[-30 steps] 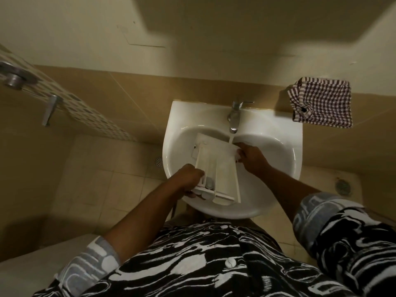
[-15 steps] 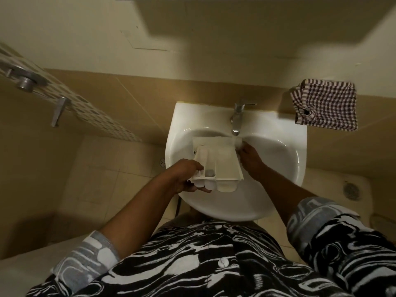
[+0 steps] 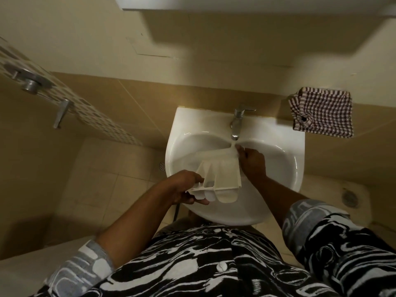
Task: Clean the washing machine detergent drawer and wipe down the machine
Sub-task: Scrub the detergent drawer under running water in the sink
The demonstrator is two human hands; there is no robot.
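A person is standing over a white sink [image 3: 280, 144], holding the detergent drawer [image 3: 217, 173] inside the basin, its far end tipping toward the tap [image 3: 236, 123]. The left hand [image 3: 185, 187] is gripping the drawer's near end, fingers curling underneath, just above the sink's front rim. The right hand [image 3: 250, 161] is reaching to the drawer's far right corner, right beside the thin stream of water [image 3: 233, 145] running from the spout; its fingers are curling there and appear to be pinching the drawer's edge, though blur is making that hard to confirm. The hands are sitting apart, one at each end. A checked cloth [image 3: 323, 113] is hanging on the wall right of the tap
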